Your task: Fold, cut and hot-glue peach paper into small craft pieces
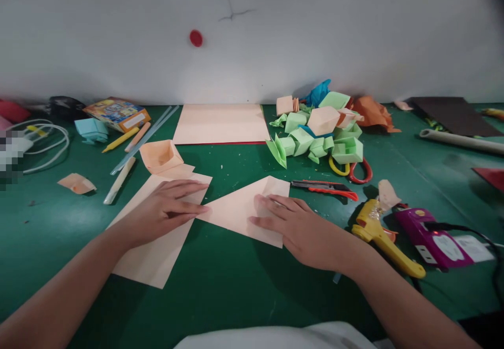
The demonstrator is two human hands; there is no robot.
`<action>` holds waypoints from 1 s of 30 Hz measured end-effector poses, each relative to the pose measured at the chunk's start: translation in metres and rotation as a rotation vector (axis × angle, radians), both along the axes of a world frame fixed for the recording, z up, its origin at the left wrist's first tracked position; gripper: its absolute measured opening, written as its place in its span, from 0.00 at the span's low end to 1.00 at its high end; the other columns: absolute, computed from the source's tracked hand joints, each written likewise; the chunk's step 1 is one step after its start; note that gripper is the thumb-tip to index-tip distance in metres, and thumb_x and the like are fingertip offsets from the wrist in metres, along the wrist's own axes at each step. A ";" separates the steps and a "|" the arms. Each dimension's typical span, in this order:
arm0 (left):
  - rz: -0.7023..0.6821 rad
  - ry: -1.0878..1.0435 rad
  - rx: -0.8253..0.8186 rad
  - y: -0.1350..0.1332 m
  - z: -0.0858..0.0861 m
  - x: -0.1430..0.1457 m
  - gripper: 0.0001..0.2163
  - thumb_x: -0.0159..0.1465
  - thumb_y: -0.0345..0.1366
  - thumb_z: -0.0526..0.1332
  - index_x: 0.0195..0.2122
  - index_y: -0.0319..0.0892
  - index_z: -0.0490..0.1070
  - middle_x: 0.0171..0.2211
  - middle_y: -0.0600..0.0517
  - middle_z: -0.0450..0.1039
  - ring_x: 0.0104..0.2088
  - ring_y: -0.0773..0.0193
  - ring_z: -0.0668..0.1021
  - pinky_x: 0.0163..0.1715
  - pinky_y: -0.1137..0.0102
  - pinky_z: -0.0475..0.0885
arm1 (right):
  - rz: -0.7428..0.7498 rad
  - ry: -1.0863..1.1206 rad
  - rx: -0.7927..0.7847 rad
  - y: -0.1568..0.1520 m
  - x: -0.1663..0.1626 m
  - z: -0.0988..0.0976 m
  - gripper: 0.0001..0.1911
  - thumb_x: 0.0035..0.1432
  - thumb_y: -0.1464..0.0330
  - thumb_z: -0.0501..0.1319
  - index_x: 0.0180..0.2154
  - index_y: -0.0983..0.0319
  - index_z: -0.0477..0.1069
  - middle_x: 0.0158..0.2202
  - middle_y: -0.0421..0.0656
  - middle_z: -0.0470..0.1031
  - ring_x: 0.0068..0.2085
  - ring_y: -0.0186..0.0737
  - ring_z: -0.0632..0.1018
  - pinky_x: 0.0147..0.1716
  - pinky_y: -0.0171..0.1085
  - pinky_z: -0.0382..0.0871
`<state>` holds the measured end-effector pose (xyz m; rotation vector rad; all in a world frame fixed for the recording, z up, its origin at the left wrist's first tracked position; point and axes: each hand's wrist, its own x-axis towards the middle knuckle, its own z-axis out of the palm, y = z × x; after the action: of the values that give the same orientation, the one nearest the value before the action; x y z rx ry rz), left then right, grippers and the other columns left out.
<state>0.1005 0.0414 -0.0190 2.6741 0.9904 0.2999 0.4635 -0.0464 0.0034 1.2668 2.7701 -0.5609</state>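
At the far left of what concerns the work, a small peach scrap [77, 183] lies on the green tabletop [228, 296], and nearer the middle a folded peach box [159, 157], its mouth open, sits at the top edge of a plain peach sheet [157, 265]. Over that sheet comes the left hand [157, 207], laid out flat with its fingers stretched to the right and gripping nothing that I can make out; a fingertip bears on the narrow tip of the folded paper [236, 207].

That folded paper lies flat on the table between the two hands, right of the sheet. To my eye the step in hand is setting a crease: one end held down while the other is smoothed. The next move seems to call for keeping the tip pinned and the edges lined up as pressure runs along the fold. The piece tapers to a point at the left and is broad at the right; its long axis runs roughly side to side across the person's front.

On the broad end rests the right hand [307, 228], fingers spread and pressing, not clamped. Just beyond that end lies a utility knife [326, 188], and farther right a yellow glue gun [389, 244].
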 end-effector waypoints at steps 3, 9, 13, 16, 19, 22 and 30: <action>0.008 -0.013 -0.019 0.001 0.000 -0.001 0.12 0.73 0.46 0.57 0.52 0.68 0.77 0.68 0.60 0.64 0.66 0.52 0.66 0.64 0.53 0.63 | -0.003 0.008 -0.009 0.001 0.001 0.001 0.42 0.60 0.80 0.53 0.71 0.47 0.52 0.76 0.43 0.45 0.73 0.50 0.51 0.67 0.58 0.55; 0.042 -0.062 -0.063 0.000 0.000 -0.001 0.12 0.71 0.49 0.58 0.49 0.64 0.80 0.66 0.57 0.68 0.65 0.50 0.69 0.64 0.51 0.66 | -0.001 0.015 -0.007 0.001 0.002 0.002 0.43 0.60 0.80 0.53 0.72 0.47 0.51 0.76 0.43 0.45 0.73 0.51 0.51 0.67 0.58 0.55; 0.117 -0.102 -0.131 0.000 0.000 -0.003 0.13 0.68 0.53 0.61 0.46 0.59 0.82 0.64 0.56 0.70 0.63 0.50 0.71 0.62 0.55 0.70 | 0.002 0.018 -0.008 0.000 0.002 0.001 0.43 0.60 0.79 0.53 0.72 0.47 0.50 0.76 0.42 0.44 0.74 0.50 0.51 0.67 0.58 0.55; 0.142 -0.117 -0.168 0.000 0.000 -0.004 0.13 0.67 0.54 0.62 0.45 0.58 0.83 0.63 0.56 0.71 0.63 0.51 0.71 0.61 0.58 0.72 | 0.000 0.017 -0.012 0.000 0.002 0.001 0.43 0.60 0.80 0.53 0.72 0.47 0.50 0.76 0.42 0.44 0.74 0.50 0.51 0.67 0.58 0.54; 0.148 -0.108 -0.171 0.000 0.000 -0.005 0.13 0.68 0.53 0.61 0.45 0.58 0.83 0.63 0.56 0.72 0.63 0.52 0.72 0.62 0.59 0.71 | -0.001 0.012 -0.013 0.000 0.002 0.002 0.42 0.61 0.79 0.52 0.72 0.47 0.50 0.76 0.42 0.44 0.74 0.49 0.51 0.67 0.57 0.55; 0.139 -0.113 -0.164 0.001 0.000 -0.006 0.13 0.68 0.53 0.61 0.44 0.57 0.83 0.62 0.55 0.72 0.63 0.53 0.72 0.62 0.60 0.70 | 0.002 0.003 -0.006 0.000 0.001 0.002 0.42 0.61 0.80 0.52 0.72 0.47 0.50 0.76 0.42 0.44 0.74 0.49 0.51 0.67 0.57 0.55; 0.138 -0.092 -0.169 0.002 0.002 -0.005 0.15 0.68 0.54 0.60 0.44 0.56 0.83 0.62 0.54 0.72 0.62 0.52 0.73 0.63 0.58 0.70 | 0.006 -0.001 -0.003 0.000 0.001 0.003 0.40 0.61 0.79 0.53 0.71 0.49 0.53 0.76 0.45 0.46 0.74 0.50 0.50 0.67 0.57 0.54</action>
<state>0.0950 0.0430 -0.0168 2.4240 1.1208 0.3476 0.4645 -0.0467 0.0061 1.2567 2.7704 -0.5644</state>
